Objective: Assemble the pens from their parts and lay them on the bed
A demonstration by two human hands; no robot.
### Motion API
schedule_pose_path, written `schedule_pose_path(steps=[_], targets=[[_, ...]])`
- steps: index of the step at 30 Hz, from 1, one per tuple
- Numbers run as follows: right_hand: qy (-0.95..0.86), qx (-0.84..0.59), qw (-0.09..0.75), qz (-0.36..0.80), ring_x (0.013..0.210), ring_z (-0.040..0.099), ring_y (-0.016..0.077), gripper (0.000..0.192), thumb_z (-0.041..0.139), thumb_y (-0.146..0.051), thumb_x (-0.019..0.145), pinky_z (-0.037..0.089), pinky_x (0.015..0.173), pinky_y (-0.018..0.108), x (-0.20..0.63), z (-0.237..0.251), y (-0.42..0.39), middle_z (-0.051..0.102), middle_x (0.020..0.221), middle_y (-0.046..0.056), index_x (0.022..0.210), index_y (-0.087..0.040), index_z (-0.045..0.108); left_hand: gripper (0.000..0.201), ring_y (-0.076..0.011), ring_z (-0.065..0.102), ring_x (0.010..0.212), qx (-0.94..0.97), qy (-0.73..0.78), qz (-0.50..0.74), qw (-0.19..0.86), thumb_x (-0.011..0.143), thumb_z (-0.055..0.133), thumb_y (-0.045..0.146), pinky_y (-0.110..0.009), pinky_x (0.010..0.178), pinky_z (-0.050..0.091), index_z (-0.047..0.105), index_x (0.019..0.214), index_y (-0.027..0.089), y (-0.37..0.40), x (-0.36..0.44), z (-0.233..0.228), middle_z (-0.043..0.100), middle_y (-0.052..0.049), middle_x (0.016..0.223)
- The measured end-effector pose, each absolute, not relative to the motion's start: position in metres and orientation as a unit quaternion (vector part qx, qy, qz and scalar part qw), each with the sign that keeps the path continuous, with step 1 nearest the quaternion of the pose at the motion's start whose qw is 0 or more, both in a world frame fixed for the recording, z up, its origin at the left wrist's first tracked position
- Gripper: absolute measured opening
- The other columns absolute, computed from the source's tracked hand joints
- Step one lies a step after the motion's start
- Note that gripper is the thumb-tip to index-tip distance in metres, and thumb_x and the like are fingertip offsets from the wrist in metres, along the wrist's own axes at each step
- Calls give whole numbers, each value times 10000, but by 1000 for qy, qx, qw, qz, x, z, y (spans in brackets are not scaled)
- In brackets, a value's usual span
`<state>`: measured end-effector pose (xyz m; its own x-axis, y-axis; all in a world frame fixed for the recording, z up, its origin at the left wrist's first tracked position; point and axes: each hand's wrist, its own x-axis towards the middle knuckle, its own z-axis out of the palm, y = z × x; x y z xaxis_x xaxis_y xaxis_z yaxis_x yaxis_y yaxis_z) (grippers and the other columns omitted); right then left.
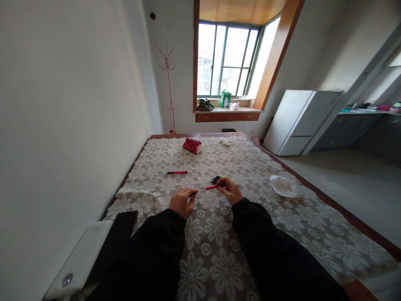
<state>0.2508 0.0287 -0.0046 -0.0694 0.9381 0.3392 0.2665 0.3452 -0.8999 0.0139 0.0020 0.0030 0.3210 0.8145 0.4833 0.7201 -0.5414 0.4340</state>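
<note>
My left hand (182,202) is closed on the dark end piece (193,193) of a pen, and a thin pale refill (201,191) sticks out of it to the right. Between finger and thumb, my right hand (231,191) pinches a red pen barrel (211,187). The barrel's open end faces the refill's tip; whether they touch is too small to tell. Just behind my right hand lies a group of several black pen pieces (214,179), partly hidden by the fingers. A red and black pen (177,172) rests on the tablecloth farther left.
A flowered cloth (216,228) covers the table. Toward the far edge are a red tissue pack (192,145) and a crumpled white scrap (224,142). White crumpled paper (284,186) lies to the right. A white device (82,259) and a dark flat object (114,238) sit at the near left.
</note>
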Motion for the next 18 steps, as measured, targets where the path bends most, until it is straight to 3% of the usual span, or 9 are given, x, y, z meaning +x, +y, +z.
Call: schedule_pose_path(steps=[10,18], targets=[[-706,-443,467,294,717,574,163,146,576,-238,750,418,585,256,242,-5,23,621,826,25,887,-190,580,347,-165,633,872,820,447,330,137,790,621,135,-307,820,489,590,1113,258,7,12,-6,698,-12,930],[-729,-439,453,267,696,569,153,122,577,-254,766,431,581,251,236,-3,18,621,784,16,869,-189,582,275,-155,643,858,814,436,346,163,793,629,157,-297,830,500,604,1050,252,7,13,-9,679,-17,909]])
